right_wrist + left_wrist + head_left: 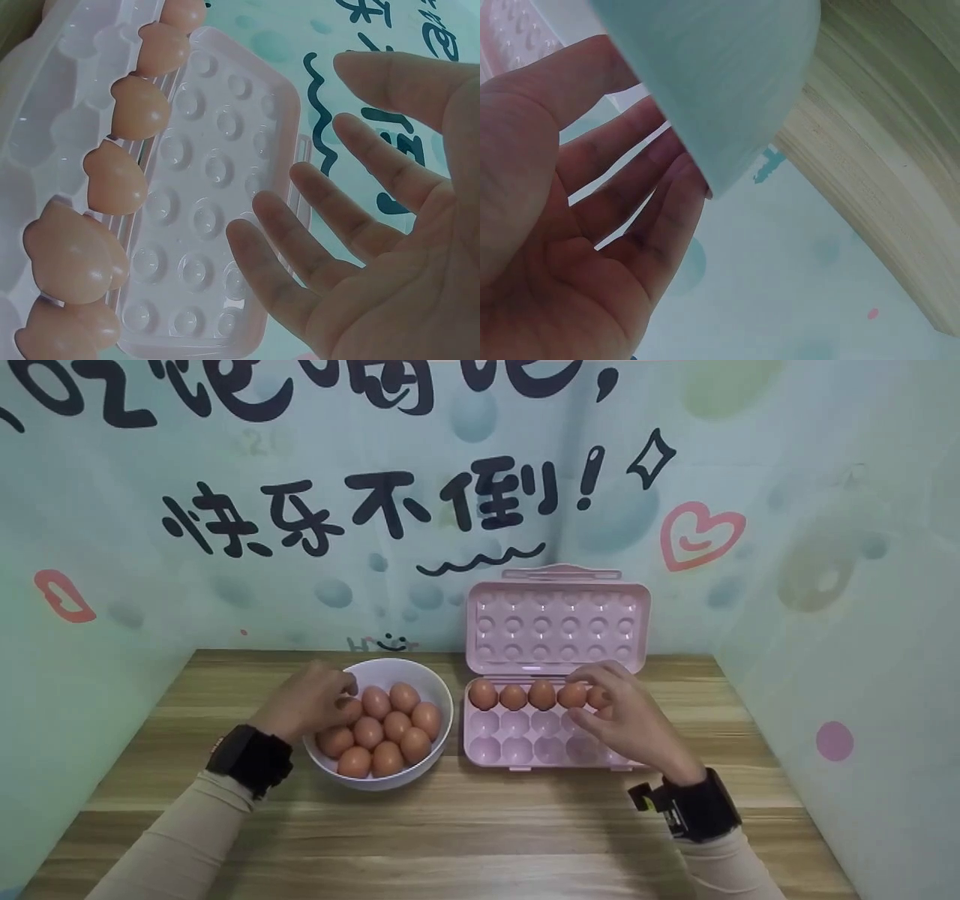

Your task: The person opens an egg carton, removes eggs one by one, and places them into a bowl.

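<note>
In the head view my left hand [311,701] reaches over the left rim of a white bowl [442,739] of brown eggs. Its bent fingers and thumb are at an egg [349,711] by the bowl's side; I cannot tell whether they grip it. From the left wrist, the bowl's wall [720,82] hides the fingertips. My right hand [630,720] hovers over the right part of an open pink egg carton [517,765], fingers spread, holding nothing. Brown eggs [542,695] line its back row, partly behind those fingers. Empty cups [515,750] show in front.
The dimpled carton lid [556,626] stands raised at the back, against a printed wall covering [300,600]. More walls flank the wood-grain table [450,840]. The bowl stands just left of the carton, with a narrow gap between them.
</note>
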The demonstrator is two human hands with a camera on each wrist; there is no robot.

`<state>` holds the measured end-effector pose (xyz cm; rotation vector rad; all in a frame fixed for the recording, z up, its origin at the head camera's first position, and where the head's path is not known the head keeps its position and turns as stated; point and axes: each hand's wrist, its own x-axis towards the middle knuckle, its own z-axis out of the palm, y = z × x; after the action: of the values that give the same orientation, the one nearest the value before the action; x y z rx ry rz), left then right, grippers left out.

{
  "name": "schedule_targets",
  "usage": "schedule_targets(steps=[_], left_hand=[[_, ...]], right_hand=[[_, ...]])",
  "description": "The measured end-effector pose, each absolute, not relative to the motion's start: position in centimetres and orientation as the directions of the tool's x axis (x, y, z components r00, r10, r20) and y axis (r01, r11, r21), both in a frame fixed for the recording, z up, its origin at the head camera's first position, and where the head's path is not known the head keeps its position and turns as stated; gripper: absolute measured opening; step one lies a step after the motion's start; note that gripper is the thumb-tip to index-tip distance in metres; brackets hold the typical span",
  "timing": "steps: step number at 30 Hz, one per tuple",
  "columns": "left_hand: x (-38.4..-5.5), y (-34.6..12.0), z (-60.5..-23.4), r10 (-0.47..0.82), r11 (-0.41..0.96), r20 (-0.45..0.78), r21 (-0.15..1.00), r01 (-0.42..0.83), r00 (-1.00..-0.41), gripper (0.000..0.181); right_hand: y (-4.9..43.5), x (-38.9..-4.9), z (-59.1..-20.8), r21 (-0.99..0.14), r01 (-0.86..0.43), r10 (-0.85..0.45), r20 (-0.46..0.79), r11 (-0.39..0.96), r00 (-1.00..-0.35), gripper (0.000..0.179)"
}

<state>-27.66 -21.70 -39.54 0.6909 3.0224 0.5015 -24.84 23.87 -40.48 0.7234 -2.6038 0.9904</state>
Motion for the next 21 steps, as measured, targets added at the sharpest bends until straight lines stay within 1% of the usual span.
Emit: schedule_targets(steps=[4,8,11,15,18,21], left_hand=[[-27.2,-21.3,-39.4,0.417,0.846,0.098,0.322,0.425,-0.904,0.019],[-26.6,-20.4,-39.0,0.426,0.826,0.188,0.319,0.465,-0.885,0.022],[-26.0,-19.5,-38.5,0.43,0.809,0.247,0.321,0.492,-0.868,0.028],[-25.3,-18.2,-37.9,0.428,0.799,0.272,0.332,0.501,-0.862,0.037],[-24.9,-17.1,-37.6,0.44,0.787,0.311,0.319,0.528,-0.843,0.041],[-24.4,-16.1,-37.5,0.455,0.768,0.356,0.308,0.562,-0.816,0.044]], right_hand=[[24.2,-24.9,-40.5,-0.525,-0.545,-0.357,0.422,0.653,-0.833,0.041],[24.7,-25.1,-40.4,-0.486,-0.557,-0.358,0.446,0.673,-0.821,0.042],[25.2,-25.3,-40.4,-0.458,-0.555,-0.355,0.452,0.695,-0.818,0.042],[25.9,-25.4,-40.6,-0.437,-0.533,-0.355,0.427,0.724,-0.832,0.046],[26.4,-25.5,-40.8,-0.434,-0.514,-0.364,0.385,0.74,-0.848,0.05],[26.7,-25.7,-41.2,-0.421,-0.52,-0.384,0.368,0.743,-0.847,0.047]])
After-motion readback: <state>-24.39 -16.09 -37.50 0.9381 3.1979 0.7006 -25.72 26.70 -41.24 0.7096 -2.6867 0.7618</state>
